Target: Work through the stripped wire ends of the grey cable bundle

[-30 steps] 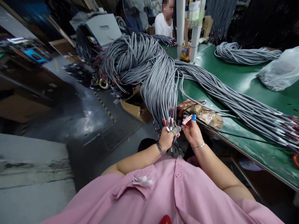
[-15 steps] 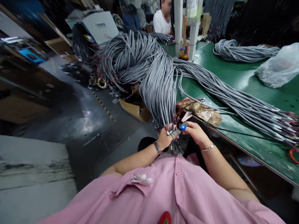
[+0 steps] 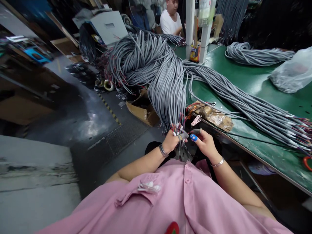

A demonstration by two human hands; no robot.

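My left hand is closed around the ends of a thick bundle of grey cables that hangs off the edge of the green table. Coloured wire tips stick up above its fingers. My right hand, wearing a blue thumb cot and a grey finger cot, pinches at something thin right beside the left hand; I cannot make out what it holds. A small pink clip lies on the table edge just above the right hand.
More grey cables lie coiled across the table, with a plastic bag at the far right and a brown wrapped packet near the edge. White posts stand at the back. Another person sits beyond. A cardboard box lies on the floor.
My right hand has come down from the pink clip on the table edge towards the cable ends in my left hand. The left hand has stayed closed on the bundle.
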